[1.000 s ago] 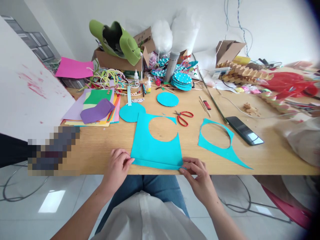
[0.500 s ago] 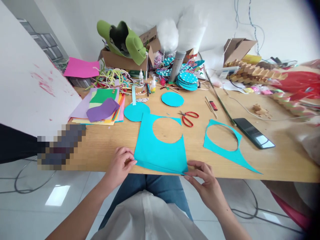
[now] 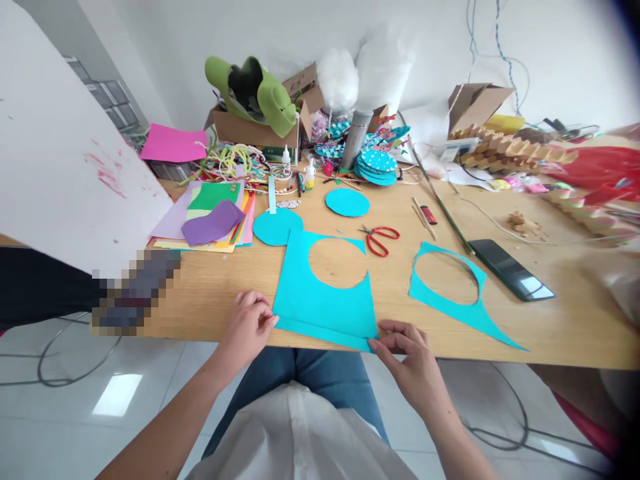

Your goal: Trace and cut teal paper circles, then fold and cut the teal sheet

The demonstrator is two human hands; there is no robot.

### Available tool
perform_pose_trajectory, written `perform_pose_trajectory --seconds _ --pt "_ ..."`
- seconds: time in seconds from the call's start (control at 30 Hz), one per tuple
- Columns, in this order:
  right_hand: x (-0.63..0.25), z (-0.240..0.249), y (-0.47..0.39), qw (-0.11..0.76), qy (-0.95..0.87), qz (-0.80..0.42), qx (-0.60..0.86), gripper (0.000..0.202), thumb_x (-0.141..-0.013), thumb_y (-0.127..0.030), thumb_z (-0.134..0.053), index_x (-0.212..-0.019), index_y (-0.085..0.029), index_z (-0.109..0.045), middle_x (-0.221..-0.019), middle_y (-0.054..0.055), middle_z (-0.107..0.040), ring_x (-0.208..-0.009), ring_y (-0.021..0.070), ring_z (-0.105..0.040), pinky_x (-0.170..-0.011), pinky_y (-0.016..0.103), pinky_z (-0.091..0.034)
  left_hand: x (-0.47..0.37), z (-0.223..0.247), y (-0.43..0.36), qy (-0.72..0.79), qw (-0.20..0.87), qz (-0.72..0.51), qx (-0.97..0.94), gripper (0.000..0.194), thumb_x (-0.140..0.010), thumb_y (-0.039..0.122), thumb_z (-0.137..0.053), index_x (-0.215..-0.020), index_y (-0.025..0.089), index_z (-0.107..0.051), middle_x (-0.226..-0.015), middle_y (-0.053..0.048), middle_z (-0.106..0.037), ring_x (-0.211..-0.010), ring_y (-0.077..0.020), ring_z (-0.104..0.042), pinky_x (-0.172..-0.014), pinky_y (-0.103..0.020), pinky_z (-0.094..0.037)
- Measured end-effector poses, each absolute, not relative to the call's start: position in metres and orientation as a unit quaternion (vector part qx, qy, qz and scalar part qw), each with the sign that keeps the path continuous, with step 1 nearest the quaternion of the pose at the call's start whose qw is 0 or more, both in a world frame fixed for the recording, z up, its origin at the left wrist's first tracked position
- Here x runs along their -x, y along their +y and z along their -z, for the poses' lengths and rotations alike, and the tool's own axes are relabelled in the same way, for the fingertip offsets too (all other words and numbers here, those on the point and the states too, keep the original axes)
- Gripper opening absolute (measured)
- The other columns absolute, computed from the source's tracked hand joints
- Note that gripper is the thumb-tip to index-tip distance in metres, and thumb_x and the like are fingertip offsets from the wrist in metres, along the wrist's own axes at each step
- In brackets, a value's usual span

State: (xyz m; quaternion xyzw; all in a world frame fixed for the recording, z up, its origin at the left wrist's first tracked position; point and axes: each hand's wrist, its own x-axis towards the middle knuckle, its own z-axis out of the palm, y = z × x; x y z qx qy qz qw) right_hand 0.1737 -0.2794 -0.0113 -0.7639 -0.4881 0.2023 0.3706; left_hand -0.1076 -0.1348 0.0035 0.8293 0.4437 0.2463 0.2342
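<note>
A blue sheet with a round hole cut through it lies at the table's front edge, a narrow strip folded over along its near side. My left hand pinches the sheet's near left corner. At the near right corner, my right hand grips the folded strip between thumb and fingers. Behind the sheet are two blue discs, one touching its upper left corner and the other farther back. Red-handled scissors rest by its upper right corner.
Right of the sheet lie a blue offcut with a hole and a black phone. Coloured papers are stacked at left. Glue bottles, a grey flask and boxes stand at the back. A green stem lies right.
The strip along the sheet's near edge is now folded over flatter and shows wider. My right thumb has moved onto the fold. The whole view has shifted slightly.
</note>
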Motion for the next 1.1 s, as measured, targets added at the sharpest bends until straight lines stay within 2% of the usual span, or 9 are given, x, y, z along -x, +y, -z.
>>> perform_pose_trajectory --seconds 0.13,0.27,0.4,0.5,0.6,0.87,1.1 --pt "-0.176 0.013 -0.28 0.366 -0.488 -0.198 0.768 0.037 -0.077 -0.058 -0.064 -0.062 -0.024 -0.07 -0.104 0.013 -0.062 -0.107 0.0324 -0.047 -0.075 0.043 -0.053 0.107 -0.003 -0.133 0.45 0.228 -0.246 -0.827 0.022 -0.08 0.02 -0.061 -0.06 0.02 -0.054 -0.09 -0.005 -0.058 -0.092 -0.0233 -0.049 -0.082 -0.041 -0.043" --pt "-0.182 0.015 -0.277 0.329 -0.508 -0.157 0.78 0.041 -0.075 -0.063 -0.061 -0.062 -0.025 -0.072 -0.1 0.013 -0.064 -0.103 0.0343 -0.049 -0.076 0.048 -0.05 0.107 -0.005 -0.13 0.455 0.227 -0.225 -0.831 0.022 -0.078 0.02 -0.065 -0.059 0.02 -0.056 -0.087 -0.004 -0.058 -0.09 -0.0236 -0.05 -0.081 -0.041 -0.043" --pt "-0.188 0.013 -0.27 0.287 -0.531 -0.148 0.784 0.049 -0.073 -0.069 -0.056 -0.054 -0.026 -0.069 -0.087 0.011 -0.064 -0.086 0.0314 -0.053 -0.074 0.049 -0.047 0.106 -0.009 -0.127 0.461 0.227 -0.202 -0.833 0.022 -0.076 0.02 -0.068 -0.057 0.02 -0.058 -0.086 -0.005 -0.058 -0.091 -0.0244 -0.051 -0.083 -0.042 -0.043" --pt "-0.191 0.011 -0.264 0.26 -0.549 -0.149 0.78 0.055 -0.073 -0.073 -0.052 -0.047 -0.025 -0.063 -0.069 0.009 -0.059 -0.07 0.0266 -0.052 -0.065 0.045 -0.045 0.105 -0.009 -0.128 0.467 0.223 -0.205 -0.83 0.019 -0.074 0.019 -0.07 -0.058 0.02 -0.059 -0.088 -0.005 -0.057 -0.092 -0.0245 -0.051 -0.084 -0.043 -0.043" --pt "-0.193 0.01 -0.261 0.25 -0.57 -0.137 0.77 0.059 -0.074 -0.074 -0.049 -0.044 -0.024 -0.056 -0.061 0.007 -0.054 -0.062 0.024 -0.05 -0.06 0.042 -0.044 0.106 -0.01 -0.129 0.47 0.225 -0.208 -0.828 0.016 -0.073 0.018 -0.071 -0.061 0.02 -0.061 -0.09 -0.006 -0.057 -0.093 -0.0247 -0.05 -0.084 -0.043 -0.044" --pt "-0.195 0.007 -0.255 0.22 -0.567 -0.137 0.782 0.053 -0.072 -0.066 -0.056 -0.042 -0.024 -0.046 -0.058 0.005 -0.05 -0.06 0.0226 -0.05 -0.055 0.036 -0.041 0.108 -0.008 -0.131 0.455 0.213 -0.216 -0.837 0.016 -0.073 0.017 -0.069 -0.062 0.02 -0.058 -0.09 -0.005 -0.057 -0.094 -0.0243 -0.051 -0.084 -0.042 -0.043" --pt "-0.185 -0.003 -0.255 0.215 -0.547 -0.122 0.8 0.048 -0.075 -0.052 -0.062 -0.043 -0.022 -0.042 -0.061 0.003 -0.051 -0.066 0.0209 -0.051 -0.058 0.033 -0.042 0.113 0.005 -0.126 0.42 0.187 -0.235 -0.856 0.018 -0.078 0.021 -0.063 -0.062 0.02 -0.054 -0.09 -0.006 -0.056 -0.092 -0.0256 -0.05 -0.084 -0.044 -0.042"
